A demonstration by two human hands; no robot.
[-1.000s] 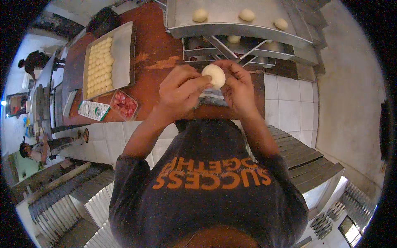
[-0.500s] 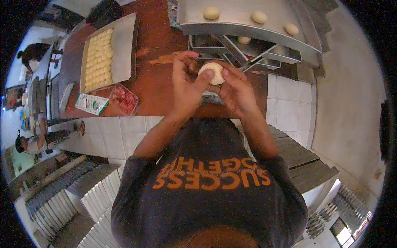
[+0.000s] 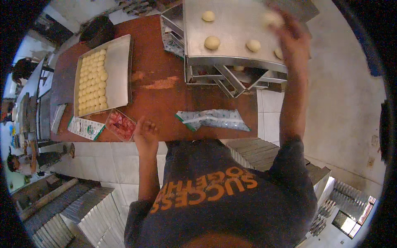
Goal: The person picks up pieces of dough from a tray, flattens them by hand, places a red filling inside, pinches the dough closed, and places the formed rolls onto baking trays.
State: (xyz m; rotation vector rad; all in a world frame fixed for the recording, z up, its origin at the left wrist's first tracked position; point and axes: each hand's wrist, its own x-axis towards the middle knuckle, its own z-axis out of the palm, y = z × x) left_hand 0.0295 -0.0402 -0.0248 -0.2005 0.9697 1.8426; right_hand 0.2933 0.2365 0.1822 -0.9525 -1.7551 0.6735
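Note:
My right hand [image 3: 291, 41], blurred by motion, grips a pale dough ball [image 3: 271, 20] over the metal tray [image 3: 235, 27] at the upper right, where dough balls [image 3: 212, 42] lie spaced apart. My left hand [image 3: 147, 133] is open and holds nothing, beside a clear box of red pieces [image 3: 119, 124] near the table's front edge. On the left, a metal tray [image 3: 119, 70] holds several rows of small dough balls [image 3: 90, 82]. A pale patterned plastic package [image 3: 213, 120] lies right of my left hand on the brown table [image 3: 153, 99].
More metal trays [image 3: 203, 74] sit under the upper tray. A dark container [image 3: 96, 32] stands at the back left. Two people [image 3: 20, 70], [image 3: 22, 163] are at the far left. Stacked trays [image 3: 89, 215] stand behind me, and a wall [image 3: 343, 95] rises at the right.
My hands have separated. The right one has carried the dough ball up and right over the upper tray; the left has let go and moved down and left. The view has shifted.

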